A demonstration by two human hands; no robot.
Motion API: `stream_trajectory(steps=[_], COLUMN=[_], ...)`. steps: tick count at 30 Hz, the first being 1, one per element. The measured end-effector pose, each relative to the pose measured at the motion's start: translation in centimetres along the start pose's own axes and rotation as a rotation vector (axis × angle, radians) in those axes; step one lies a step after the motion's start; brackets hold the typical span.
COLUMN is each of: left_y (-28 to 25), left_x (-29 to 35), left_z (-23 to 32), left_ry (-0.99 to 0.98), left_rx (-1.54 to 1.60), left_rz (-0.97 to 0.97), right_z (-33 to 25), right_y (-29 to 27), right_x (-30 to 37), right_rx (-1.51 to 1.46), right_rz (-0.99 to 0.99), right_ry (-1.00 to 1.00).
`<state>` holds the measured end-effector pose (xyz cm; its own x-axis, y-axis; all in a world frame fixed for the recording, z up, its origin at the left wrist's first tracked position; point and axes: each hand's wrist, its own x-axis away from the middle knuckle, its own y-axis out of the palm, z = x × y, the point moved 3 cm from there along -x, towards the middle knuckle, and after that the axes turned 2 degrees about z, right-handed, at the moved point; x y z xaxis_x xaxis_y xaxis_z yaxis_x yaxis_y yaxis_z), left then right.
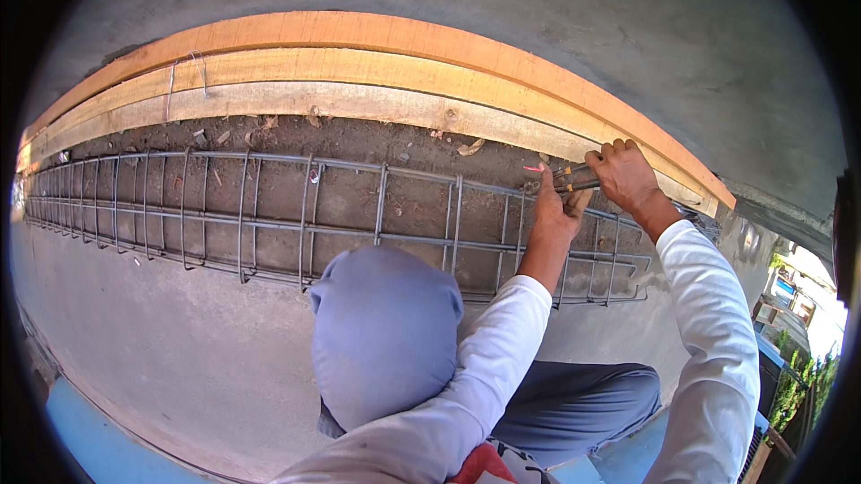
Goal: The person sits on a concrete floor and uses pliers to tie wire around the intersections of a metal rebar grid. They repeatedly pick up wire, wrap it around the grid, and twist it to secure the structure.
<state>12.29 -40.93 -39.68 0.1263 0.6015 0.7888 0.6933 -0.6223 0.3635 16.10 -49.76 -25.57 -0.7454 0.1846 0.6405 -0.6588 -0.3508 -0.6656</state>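
A long cage of steel rebar (421,231), with bars joined by square stirrups, lies along the ground in front of me. Near its right end, my right hand (623,181) is closed around the dark handles of a pair of pliers (574,181) with orange marks. The jaws point left toward the cage's upper bar; what they grip is too small to tell. Just below the jaws is my left hand (558,209), its thumb and fingers spread apart by the bar. A small red bit shows near the thumb tip.
Several long wooden boards (359,67) lie side by side beyond the cage, a bent wire (199,73) over them at left. Dirt and chips fill the strip between. Grey concrete (224,331) lies on the near side. My bent knee (386,331) covers part of the cage.
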Motion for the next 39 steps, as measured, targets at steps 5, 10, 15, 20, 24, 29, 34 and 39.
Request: stream_trajectory(steps=[5, 10, 15, 20, 24, 29, 34, 39], left_y=[-3.3, -4.8, -2.8, -1.6, -0.5, -1.2, -2.9, -4.2], left_x=[4.7, 3.1, 0.0, -0.7, -0.2, 1.3, 0.4, -0.9], left_z=[-1.4, -2.3, -1.3, -1.0, -0.9, -1.0, -0.9, -0.7], left_ry=[0.068, 0.011, 0.042, 0.084, 0.055, -0.023, 0.054, 0.187], left_rx=[-0.301, -0.152, 0.102, 0.162, 0.262, -0.051, -0.214, -0.497], left_rz=[-0.054, -0.071, -0.289, -0.236, -0.138, 0.087, 0.055, 0.048], right_z=[1.7, 2.0, 1.7, -0.4, -2.9, -0.8, 0.5, 1.0], right_y=[2.2, 1.5, 3.0, -0.5, 0.2, 4.0, 1.7, 2.7], right_x=[-0.2, 0.2, 1.9, 3.2, 4.7, 3.1, 0.9, 1.7], right_rx=[-0.118, -0.597, -1.120, -0.522, 0.255, -0.122, -0.724, -1.162], right_rz=[-0.136, -0.696, -1.091, -0.241, 0.337, -0.080, -0.751, -1.033], right_ry=[0.012, 0.221, 0.395, 0.163, 0.016, 0.107, 0.303, 0.419])
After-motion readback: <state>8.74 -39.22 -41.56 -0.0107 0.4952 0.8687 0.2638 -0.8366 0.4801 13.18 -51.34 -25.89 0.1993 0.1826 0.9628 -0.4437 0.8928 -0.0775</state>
